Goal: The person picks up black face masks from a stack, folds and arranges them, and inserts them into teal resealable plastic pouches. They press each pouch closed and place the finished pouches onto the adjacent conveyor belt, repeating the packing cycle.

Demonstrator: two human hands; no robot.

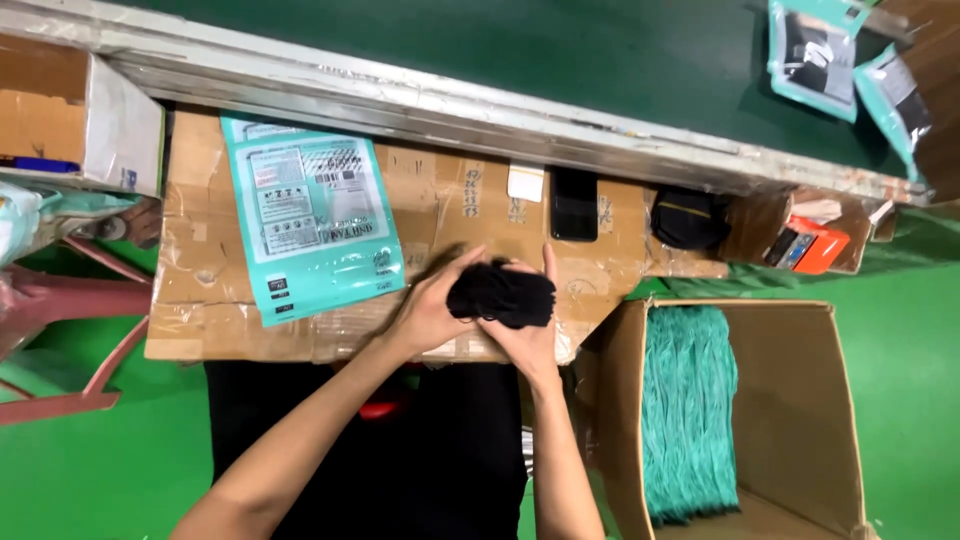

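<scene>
Both my hands hold a black knitted bundle (503, 295) over a flattened cardboard work surface (200, 300). My left hand (430, 305) grips its left side, fingers curled around the fabric. My right hand (530, 335) cups it from below and the right, thumb pointing up. A teal flat packaging bag (315, 215) with a white printed panel lies on the cardboard to the left of my hands.
A black phone (574, 204) and a white tag (525, 184) lie at the cardboard's far edge by a metal rail (400, 100). An open carton (820, 400) with stacked teal bags stands right. More teal packs (812, 55) lie on the green belt. Red stool frame (80, 330) at left.
</scene>
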